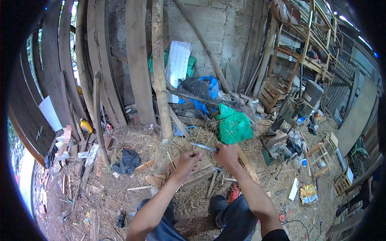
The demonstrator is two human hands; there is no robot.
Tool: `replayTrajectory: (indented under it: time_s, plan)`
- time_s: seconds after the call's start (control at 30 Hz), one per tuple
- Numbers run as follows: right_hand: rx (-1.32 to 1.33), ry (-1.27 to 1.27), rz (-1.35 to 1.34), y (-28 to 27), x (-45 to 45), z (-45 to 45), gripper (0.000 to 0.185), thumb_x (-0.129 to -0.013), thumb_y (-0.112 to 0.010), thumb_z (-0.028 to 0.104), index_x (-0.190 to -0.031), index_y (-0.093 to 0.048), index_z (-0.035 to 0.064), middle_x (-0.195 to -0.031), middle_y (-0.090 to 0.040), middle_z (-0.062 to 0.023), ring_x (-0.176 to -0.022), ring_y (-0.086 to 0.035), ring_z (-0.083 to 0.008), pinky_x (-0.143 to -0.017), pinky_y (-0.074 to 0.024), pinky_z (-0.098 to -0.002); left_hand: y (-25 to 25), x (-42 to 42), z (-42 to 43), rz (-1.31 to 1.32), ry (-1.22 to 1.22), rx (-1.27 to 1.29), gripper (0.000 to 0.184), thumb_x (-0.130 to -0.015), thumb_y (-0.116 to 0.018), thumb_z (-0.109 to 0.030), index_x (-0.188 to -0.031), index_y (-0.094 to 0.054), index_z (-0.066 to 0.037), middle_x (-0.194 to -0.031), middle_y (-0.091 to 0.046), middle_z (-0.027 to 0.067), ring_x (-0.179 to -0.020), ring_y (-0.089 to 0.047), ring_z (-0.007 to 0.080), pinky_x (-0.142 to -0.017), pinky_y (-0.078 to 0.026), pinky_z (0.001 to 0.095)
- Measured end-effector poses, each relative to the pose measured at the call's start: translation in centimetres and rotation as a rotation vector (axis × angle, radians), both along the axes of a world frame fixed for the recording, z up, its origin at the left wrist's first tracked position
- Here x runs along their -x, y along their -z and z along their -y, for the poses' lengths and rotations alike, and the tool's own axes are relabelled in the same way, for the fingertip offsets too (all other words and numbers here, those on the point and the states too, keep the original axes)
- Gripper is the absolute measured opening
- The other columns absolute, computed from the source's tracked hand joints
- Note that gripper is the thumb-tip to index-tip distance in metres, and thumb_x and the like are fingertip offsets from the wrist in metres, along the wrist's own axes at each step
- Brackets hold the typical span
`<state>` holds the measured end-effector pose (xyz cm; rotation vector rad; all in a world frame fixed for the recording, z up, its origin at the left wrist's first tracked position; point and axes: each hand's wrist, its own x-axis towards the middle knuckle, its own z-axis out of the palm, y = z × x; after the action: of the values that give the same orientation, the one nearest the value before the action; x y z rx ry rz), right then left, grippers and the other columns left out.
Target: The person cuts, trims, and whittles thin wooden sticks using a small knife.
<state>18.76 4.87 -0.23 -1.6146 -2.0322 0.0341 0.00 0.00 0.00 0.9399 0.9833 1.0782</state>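
Observation:
My right hand [226, 156] is closed round the handle of a knife [203, 147]. Its thin, shiny blade points left, and the handle is hidden in my fist. My left hand [187, 164] is just left of the blade and lower, apart from it, with fingers curled in and thumb against them. Whether something small is pinched there I cannot make out. Below both hands, wood strips [199, 176] lie on the straw-covered ground between my shoes.
A green plastic bag [234, 125] lies beyond my right hand. A wooden post [161, 76] rises ahead. A black bag [126, 162] and a yellow bottle [85, 126] are to the left. On the right are a machine [295, 106], a wooden frame [320, 158] and a gold packet [308, 194].

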Motion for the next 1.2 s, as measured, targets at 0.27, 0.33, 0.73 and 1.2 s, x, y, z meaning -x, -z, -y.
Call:
replayTrajectory:
  time_s: [0.27, 0.33, 0.73, 1.2]
  plan:
    - [0.051, 0.430, 0.099, 1.0, -5.9, -4.1, 0.018, -0.075, -0.060, 0.024, -0.073, -0.071, 0.0096, -0.068, -0.064, -0.0184, -0.067, -0.065, -0.0360, -0.063, -0.0523, -0.0456, -0.8, -1.3, 0.9, 0.035, 0.137, -0.054, 0.017, -0.090, -0.059, -0.017, -0.097, -0.061, -0.002, -0.074, -0.053, -0.0038, -0.052, -0.038, 0.0010, -0.041, -0.027, 0.0170]
    - [0.048, 0.449, 0.024, 1.0, -6.9, -3.1, 0.019, -0.075, -0.060, 0.024, -0.073, -0.071, 0.0086, -0.069, -0.065, -0.0188, -0.067, -0.065, -0.0370, -0.065, -0.0523, -0.0461, -1.1, -1.1, 1.3, -0.050, 0.084, -0.071, 0.016, -0.090, -0.059, -0.017, -0.095, -0.062, -0.002, -0.073, -0.053, -0.0043, -0.053, -0.039, 0.0008, -0.042, -0.028, 0.0168]
    - [-0.026, 0.095, 0.060, -0.8, -0.3, 0.0, 0.014, -0.074, -0.063, 0.021, -0.080, -0.070, 0.0109, -0.065, -0.063, -0.0158, -0.063, -0.063, -0.0332, -0.058, -0.0500, -0.0444, -0.1, -1.7, 0.7, -0.297, -0.134, -0.398, 0.016, -0.085, -0.064, -0.017, -0.092, -0.064, -0.002, -0.072, -0.053, -0.0032, -0.058, -0.041, 0.0024, -0.050, -0.033, 0.0194]
    - [-0.022, 0.053, 0.090, -1.7, 0.4, 1.1, 0.016, -0.076, -0.057, 0.019, -0.076, -0.071, 0.0113, -0.068, -0.065, -0.0164, -0.062, -0.064, -0.0331, -0.059, -0.0518, -0.0421, 0.0, -1.6, 1.0, -0.336, -0.223, -0.472, 0.014, -0.086, -0.063, -0.014, -0.086, -0.063, 0.000, -0.067, -0.052, -0.0030, -0.059, -0.041, 0.0033, -0.053, -0.034, 0.0217]
